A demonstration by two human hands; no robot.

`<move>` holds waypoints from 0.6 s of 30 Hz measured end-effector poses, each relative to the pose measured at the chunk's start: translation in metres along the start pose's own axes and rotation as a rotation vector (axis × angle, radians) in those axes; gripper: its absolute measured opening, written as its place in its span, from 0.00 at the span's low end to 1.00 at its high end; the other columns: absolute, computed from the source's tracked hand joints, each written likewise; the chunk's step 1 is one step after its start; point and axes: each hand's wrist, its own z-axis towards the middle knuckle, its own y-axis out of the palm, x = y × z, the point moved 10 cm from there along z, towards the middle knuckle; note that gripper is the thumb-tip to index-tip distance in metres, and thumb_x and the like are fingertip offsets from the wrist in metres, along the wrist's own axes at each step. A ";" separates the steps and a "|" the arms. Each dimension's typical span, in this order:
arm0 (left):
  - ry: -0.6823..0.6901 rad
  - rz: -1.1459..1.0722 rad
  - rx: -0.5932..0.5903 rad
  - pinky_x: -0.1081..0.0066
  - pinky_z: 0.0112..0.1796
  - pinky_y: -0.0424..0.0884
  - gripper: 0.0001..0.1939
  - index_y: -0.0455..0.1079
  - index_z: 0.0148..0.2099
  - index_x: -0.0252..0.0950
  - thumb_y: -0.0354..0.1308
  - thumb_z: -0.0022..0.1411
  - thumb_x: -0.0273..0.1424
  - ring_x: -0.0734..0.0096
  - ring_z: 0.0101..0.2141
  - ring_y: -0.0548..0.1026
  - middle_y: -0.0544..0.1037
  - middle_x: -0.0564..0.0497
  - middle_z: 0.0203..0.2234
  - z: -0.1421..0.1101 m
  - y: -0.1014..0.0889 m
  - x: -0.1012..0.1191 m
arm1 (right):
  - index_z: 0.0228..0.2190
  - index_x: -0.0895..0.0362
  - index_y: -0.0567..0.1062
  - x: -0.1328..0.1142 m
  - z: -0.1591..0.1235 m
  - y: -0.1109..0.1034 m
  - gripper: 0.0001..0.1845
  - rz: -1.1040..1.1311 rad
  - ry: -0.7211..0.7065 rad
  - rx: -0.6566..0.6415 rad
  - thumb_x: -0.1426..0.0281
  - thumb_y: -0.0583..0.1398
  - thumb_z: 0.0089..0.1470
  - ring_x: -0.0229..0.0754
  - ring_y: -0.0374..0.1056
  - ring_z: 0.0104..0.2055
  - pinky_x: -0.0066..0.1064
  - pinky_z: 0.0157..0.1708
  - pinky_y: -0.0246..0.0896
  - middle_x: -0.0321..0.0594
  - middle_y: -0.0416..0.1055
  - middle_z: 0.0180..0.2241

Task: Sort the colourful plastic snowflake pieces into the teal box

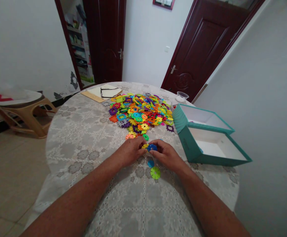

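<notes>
Pinching a yellow slotted disc (144, 146) against a blue disc (152, 148)
Gripping yellow in the left hand (132, 150), blue in the right hand (166, 153), above lace-patterned tablecloth (70, 131), with a lime-green slotted disc (155, 172) nearer the body and a jumbled plastic heap (143, 110) beyond both hands.

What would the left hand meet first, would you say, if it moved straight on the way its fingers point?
Beyond its yellow disc, the left hand would probably meet the blue disc in the right hand; the discs seem to overlap, though depth is unclear.
</notes>
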 end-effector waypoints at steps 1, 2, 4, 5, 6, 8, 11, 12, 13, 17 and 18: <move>0.002 -0.025 -0.006 0.71 0.32 0.60 0.04 0.71 0.42 0.39 0.60 0.65 0.32 0.70 0.32 0.72 0.77 0.54 0.30 0.000 0.001 0.001 | 0.47 0.53 0.77 -0.001 0.000 0.005 0.15 0.008 -0.003 -0.020 0.63 0.64 0.60 0.41 0.67 0.36 0.33 0.36 0.61 0.36 0.74 0.36; 0.007 -0.050 -0.015 0.72 0.32 0.60 0.05 0.71 0.41 0.38 0.61 0.65 0.33 0.70 0.31 0.72 0.77 0.54 0.30 0.000 0.003 0.002 | 0.45 0.53 0.77 -0.002 0.000 0.008 0.12 0.002 0.000 -0.038 0.62 0.63 0.61 0.40 0.66 0.34 0.32 0.34 0.60 0.36 0.73 0.34; 0.022 -0.105 -0.035 0.72 0.32 0.62 0.06 0.70 0.40 0.38 0.62 0.65 0.35 0.71 0.31 0.72 0.77 0.54 0.30 0.000 0.004 0.005 | 0.39 0.54 0.77 -0.004 -0.002 0.007 0.09 -0.056 0.005 -0.055 0.62 0.63 0.61 0.39 0.63 0.31 0.31 0.31 0.57 0.34 0.69 0.30; 0.025 -0.136 -0.048 0.73 0.32 0.63 0.07 0.70 0.41 0.38 0.62 0.65 0.35 0.72 0.31 0.73 0.78 0.54 0.30 -0.001 0.003 0.006 | 0.37 0.54 0.76 -0.008 -0.004 0.002 0.09 -0.101 -0.006 -0.039 0.62 0.63 0.62 0.39 0.63 0.31 0.31 0.31 0.56 0.33 0.69 0.29; 0.020 -0.165 -0.060 0.73 0.32 0.64 0.07 0.70 0.42 0.38 0.62 0.66 0.35 0.72 0.30 0.74 0.78 0.54 0.30 -0.002 0.000 0.007 | 0.37 0.54 0.76 -0.015 -0.006 -0.007 0.08 -0.156 -0.030 -0.002 0.62 0.63 0.62 0.40 0.64 0.32 0.31 0.32 0.57 0.34 0.69 0.30; -0.012 -0.167 -0.053 0.72 0.32 0.66 0.07 0.70 0.43 0.39 0.59 0.68 0.37 0.72 0.29 0.75 0.79 0.54 0.31 -0.006 -0.011 0.004 | 0.37 0.54 0.75 -0.033 -0.013 -0.036 0.07 -0.311 -0.106 0.152 0.64 0.62 0.63 0.41 0.66 0.35 0.32 0.36 0.59 0.36 0.71 0.33; -0.040 0.046 0.004 0.71 0.35 0.68 0.06 0.72 0.44 0.40 0.59 0.67 0.35 0.69 0.34 0.78 0.81 0.51 0.35 -0.012 -0.039 -0.004 | 0.38 0.55 0.75 -0.062 -0.037 -0.098 0.07 -0.621 -0.207 0.546 0.65 0.59 0.64 0.44 0.68 0.38 0.35 0.41 0.61 0.40 0.73 0.36; -0.042 0.135 -0.001 0.70 0.37 0.68 0.06 0.73 0.45 0.40 0.60 0.65 0.33 0.67 0.37 0.78 0.81 0.50 0.38 -0.014 -0.046 -0.008 | 0.38 0.55 0.74 -0.067 -0.048 -0.118 0.07 -0.727 -0.214 0.676 0.65 0.59 0.64 0.46 0.68 0.39 0.36 0.42 0.61 0.42 0.73 0.36; -0.056 0.203 -0.024 0.69 0.39 0.69 0.08 0.74 0.46 0.40 0.61 0.64 0.32 0.65 0.39 0.78 0.82 0.49 0.41 -0.015 -0.049 -0.014 | 0.37 0.55 0.74 -0.068 -0.057 -0.135 0.07 -0.825 -0.202 0.782 0.65 0.59 0.63 0.47 0.68 0.40 0.37 0.42 0.61 0.43 0.73 0.36; -0.079 0.324 -0.088 0.67 0.45 0.70 0.15 0.75 0.52 0.41 0.62 0.62 0.31 0.61 0.45 0.78 0.81 0.46 0.48 -0.019 -0.052 -0.036 | 0.35 0.55 0.74 -0.038 -0.080 -0.188 0.07 -1.101 0.000 0.937 0.65 0.58 0.60 0.51 0.67 0.37 0.41 0.41 0.60 0.46 0.73 0.34; -0.077 0.336 -0.090 0.66 0.46 0.70 0.15 0.75 0.53 0.41 0.62 0.63 0.31 0.61 0.46 0.78 0.81 0.46 0.49 -0.019 -0.050 -0.039 | 0.35 0.55 0.75 -0.029 -0.083 -0.196 0.07 -1.126 0.052 0.943 0.65 0.58 0.59 0.52 0.67 0.37 0.41 0.40 0.60 0.47 0.73 0.34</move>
